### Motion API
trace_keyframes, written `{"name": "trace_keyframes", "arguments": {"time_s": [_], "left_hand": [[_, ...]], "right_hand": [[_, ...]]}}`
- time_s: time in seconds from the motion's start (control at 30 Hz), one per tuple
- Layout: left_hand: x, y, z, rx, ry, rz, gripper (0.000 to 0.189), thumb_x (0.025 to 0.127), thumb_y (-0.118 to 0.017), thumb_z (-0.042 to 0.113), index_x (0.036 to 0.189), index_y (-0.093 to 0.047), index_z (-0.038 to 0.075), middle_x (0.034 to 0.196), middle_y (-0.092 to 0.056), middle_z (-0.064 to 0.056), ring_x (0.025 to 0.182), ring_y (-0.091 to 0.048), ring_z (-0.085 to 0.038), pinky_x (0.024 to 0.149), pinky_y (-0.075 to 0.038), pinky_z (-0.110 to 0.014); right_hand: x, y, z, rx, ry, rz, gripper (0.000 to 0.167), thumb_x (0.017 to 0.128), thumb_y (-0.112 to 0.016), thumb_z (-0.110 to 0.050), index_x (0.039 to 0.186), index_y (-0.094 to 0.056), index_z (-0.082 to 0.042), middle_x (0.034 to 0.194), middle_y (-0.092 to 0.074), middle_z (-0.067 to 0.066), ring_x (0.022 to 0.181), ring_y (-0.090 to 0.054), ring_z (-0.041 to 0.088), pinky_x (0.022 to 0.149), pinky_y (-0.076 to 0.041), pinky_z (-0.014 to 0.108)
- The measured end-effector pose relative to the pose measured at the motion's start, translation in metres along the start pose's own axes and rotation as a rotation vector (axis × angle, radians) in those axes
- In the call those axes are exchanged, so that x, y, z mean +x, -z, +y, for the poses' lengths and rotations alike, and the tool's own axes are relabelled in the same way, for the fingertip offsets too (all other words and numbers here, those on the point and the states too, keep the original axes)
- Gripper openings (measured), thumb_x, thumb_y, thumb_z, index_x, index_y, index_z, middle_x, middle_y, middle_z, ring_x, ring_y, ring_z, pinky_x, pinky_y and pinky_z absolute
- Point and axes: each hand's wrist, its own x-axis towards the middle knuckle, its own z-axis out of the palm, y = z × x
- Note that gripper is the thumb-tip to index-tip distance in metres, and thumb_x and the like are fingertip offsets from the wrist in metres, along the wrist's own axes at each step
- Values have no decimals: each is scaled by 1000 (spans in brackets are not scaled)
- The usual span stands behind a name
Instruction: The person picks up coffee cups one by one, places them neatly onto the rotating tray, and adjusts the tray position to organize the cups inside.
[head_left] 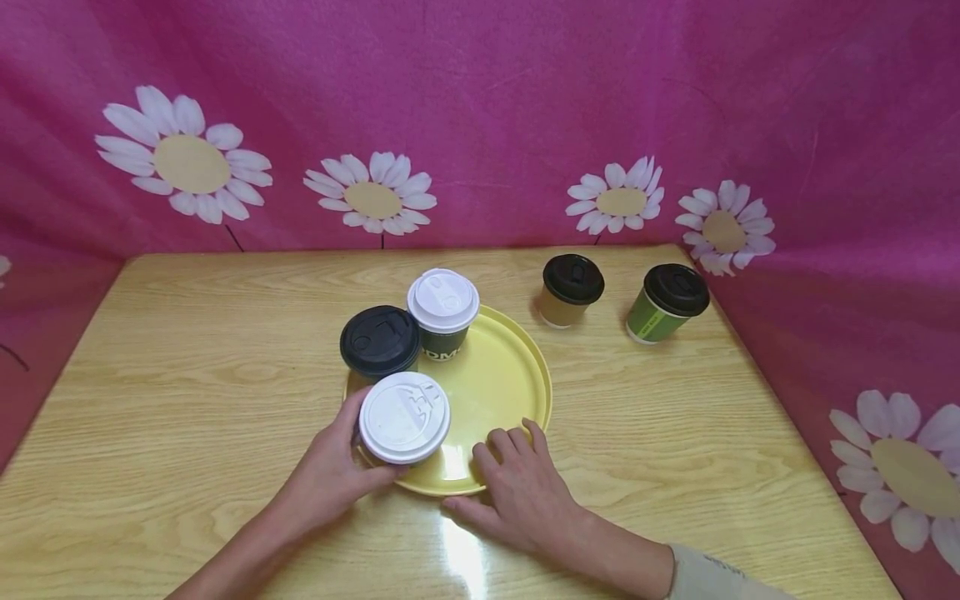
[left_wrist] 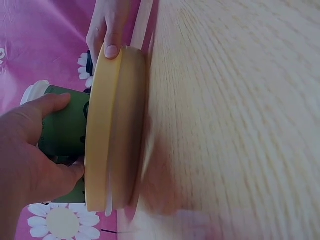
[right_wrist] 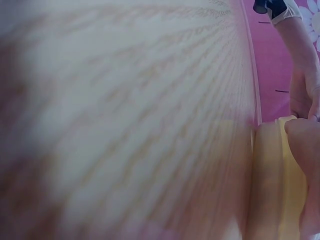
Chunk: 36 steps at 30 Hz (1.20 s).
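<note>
Lid up, its long axis vertical, a green cup [left_wrist: 64, 125] with a white lid [head_left: 405, 418] stands at the yellow tray's [head_left: 504, 375] near-left rim; the left hand [head_left: 337, 467] grips it, the right hand [head_left: 517, 490] pinches the rim.

Our left hand [head_left: 330, 458] curls in a grip, its thumb [head_left: 381, 477] nearer us than its fingers [head_left: 349, 413], the left forearm [head_left: 255, 537] slanting back from them. Right of those fingers, our right hand [head_left: 521, 493] pinches, back upward, right fingers [head_left: 501, 443] bent, right thumb [head_left: 472, 510] apart, the right forearm [head_left: 618, 550] behind.
</note>
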Motion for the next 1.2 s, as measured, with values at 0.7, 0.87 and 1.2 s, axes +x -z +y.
{"name": "trace_keyframes", "arguments": {"time_s": [0.7, 0.87, 1.2], "left_hand": [[-9, 11, 8, -7, 78, -17, 83, 78, -70, -11, 150, -30, -1, 151, -39, -24, 136, -44, -35, 107, -38, -32], [-19, 22, 12, 137, 26, 50, 62, 87, -53, -12, 146, -37, -2, 143, -49, -21, 129, -51, -35, 105, -44, -40], [-28, 32, 32, 427, -383, 345, 45, 88, -62, 1, 133, -56, 3, 129, -59, -15, 116, -57, -33, 93, -50, -47]], "right_hand": [[1, 1, -1, 13, -7, -10, 56, 87, -54, -73, 81, -52, -17, 91, -50, 2, 90, -50, 25, 101, -33, 57], [1, 1, -1, 15, -7, -2, 55, 86, -56, -72, 80, -51, -18, 90, -50, 1, 89, -50, 25, 101, -33, 58], [1, 0, -1, 9, 6, 12, 55, 87, -55, -72, 79, -48, -18, 88, -49, 2, 87, -50, 25, 100, -34, 57]]}}
